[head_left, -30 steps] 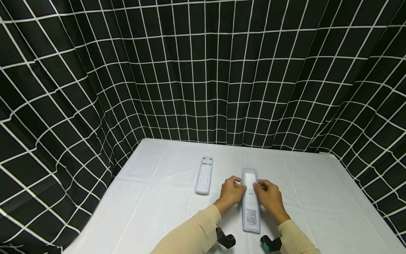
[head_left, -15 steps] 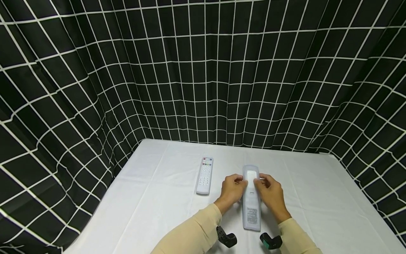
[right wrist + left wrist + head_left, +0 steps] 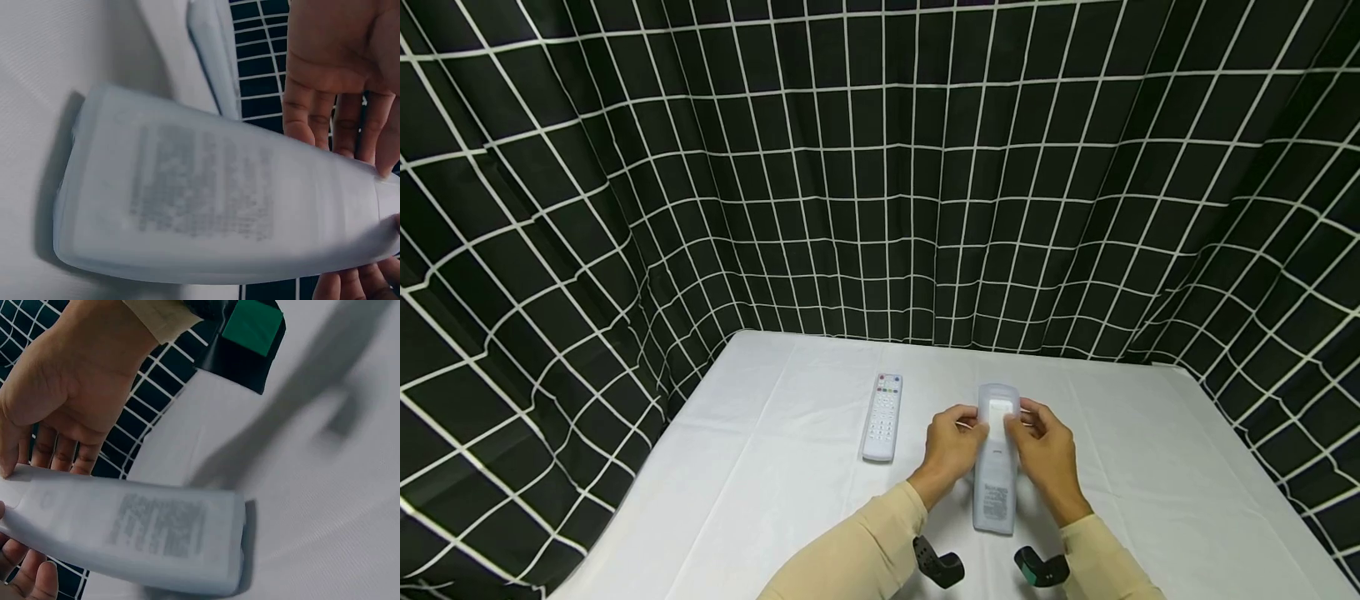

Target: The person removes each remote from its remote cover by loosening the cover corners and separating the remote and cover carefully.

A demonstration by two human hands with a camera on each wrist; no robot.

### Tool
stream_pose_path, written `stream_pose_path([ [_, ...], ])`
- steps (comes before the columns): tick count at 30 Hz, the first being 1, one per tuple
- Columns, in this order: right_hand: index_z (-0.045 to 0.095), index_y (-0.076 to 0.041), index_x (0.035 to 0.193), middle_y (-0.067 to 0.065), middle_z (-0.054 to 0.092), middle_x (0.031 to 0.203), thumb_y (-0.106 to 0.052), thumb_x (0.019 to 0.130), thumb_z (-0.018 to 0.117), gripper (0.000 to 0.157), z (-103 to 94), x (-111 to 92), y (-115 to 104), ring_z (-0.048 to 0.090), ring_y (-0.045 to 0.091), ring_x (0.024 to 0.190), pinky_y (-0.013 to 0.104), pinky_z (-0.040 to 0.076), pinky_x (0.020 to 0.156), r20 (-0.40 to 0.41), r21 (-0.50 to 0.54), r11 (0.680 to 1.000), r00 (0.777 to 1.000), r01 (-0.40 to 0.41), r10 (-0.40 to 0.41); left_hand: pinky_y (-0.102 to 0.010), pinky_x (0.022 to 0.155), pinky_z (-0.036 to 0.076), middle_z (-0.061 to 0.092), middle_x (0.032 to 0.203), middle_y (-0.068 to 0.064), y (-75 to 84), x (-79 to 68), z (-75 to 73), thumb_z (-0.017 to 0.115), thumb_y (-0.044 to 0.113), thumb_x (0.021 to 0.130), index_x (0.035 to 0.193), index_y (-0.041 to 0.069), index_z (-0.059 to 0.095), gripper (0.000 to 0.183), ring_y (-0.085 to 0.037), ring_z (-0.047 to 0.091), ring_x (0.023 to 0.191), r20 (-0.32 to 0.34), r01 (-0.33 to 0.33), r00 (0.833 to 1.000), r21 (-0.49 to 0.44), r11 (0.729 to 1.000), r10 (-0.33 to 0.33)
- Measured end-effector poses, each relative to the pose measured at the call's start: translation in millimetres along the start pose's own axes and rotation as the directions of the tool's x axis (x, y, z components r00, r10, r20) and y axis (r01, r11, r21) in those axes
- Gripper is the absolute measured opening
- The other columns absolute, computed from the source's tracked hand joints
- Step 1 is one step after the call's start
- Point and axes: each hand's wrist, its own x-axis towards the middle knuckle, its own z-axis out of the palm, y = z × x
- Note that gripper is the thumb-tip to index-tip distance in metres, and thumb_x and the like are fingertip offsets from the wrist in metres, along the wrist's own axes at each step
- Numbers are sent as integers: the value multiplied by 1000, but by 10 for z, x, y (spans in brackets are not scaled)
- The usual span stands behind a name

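Both hands hold a remote control [image 3: 996,479] in a translucent pale sleeve, its back with a printed label facing up. My left hand [image 3: 952,443] grips the left edge and my right hand [image 3: 1047,450] the right edge, near the far end, each thumb on top and fingers beneath. The remote's near end [image 3: 219,544] lies close over the white cloth with a shadow beside it; whether it touches cannot be told. In the right wrist view the label on the remote [image 3: 200,181] is too blurred to read. To the left lies a second pale remote [image 3: 883,417], buttons up.
A white cloth covers the table [image 3: 775,433]. Behind and at both sides hangs a black curtain [image 3: 880,208] with a white grid. Dark wrist-worn devices [image 3: 938,567] stick out inward from the sleeves over the near part of the table.
The held remote and both hands have shifted slightly away from me, and its far end appears somewhat raised. Both hands keep their grip. The second remote stays in place.
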Motion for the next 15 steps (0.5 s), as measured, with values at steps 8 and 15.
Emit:
stream_pose_path([
  [8,63,4,118,18,66,102,-15,94,64,30,-29,17,-72,58,7,83,14,43,69,-33,29,997,997,69,-68,-24,64,49,61,79,9,97,-2,13,71,12,85,101,8,72,16,-6,57,72,-18,-31,999,-36,999,30],
  [15,62,2,121,17,64,107,-10,92,66,31,-50,23,-123,57,5,87,14,44,73,-42,97,989,994,108,-104,-24,66,49,62,81,9,171,-1,-9,72,12,85,101,9,72,16,-6,57,74,-19,-75,997,-47,996,74],
])
